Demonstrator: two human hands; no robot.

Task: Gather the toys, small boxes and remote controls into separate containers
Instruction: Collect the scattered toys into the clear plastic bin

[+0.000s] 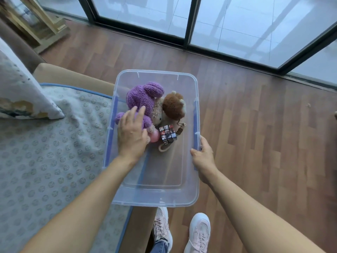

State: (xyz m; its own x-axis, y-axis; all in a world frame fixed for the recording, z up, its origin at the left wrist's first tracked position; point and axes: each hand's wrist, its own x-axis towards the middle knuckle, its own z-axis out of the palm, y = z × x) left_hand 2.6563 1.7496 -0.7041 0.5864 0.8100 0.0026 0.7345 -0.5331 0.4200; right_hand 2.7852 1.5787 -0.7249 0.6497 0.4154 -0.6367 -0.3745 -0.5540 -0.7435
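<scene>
The fingers (140, 111) of the left hand (132, 133) lie almost straight on the purple plush toy (145, 95) in the clear bin (156, 198), gripping nothing. The right hand (204, 158) curls its fingers (202, 142) round the bin's right rim. A brown plush (173, 106), pink ball (155, 138) and picture cube (167, 134) sit in the bin's far half. A grey-patterned sofa (54, 143) lies under the bin's left side.

We see a clear, lidless bin (164, 172), upright. At its far left lie a purple plush (144, 96) and a brown plush (173, 106), touching. Just nearer lie a pink ball (154, 138) and a picture-faced cube (167, 134).
</scene>
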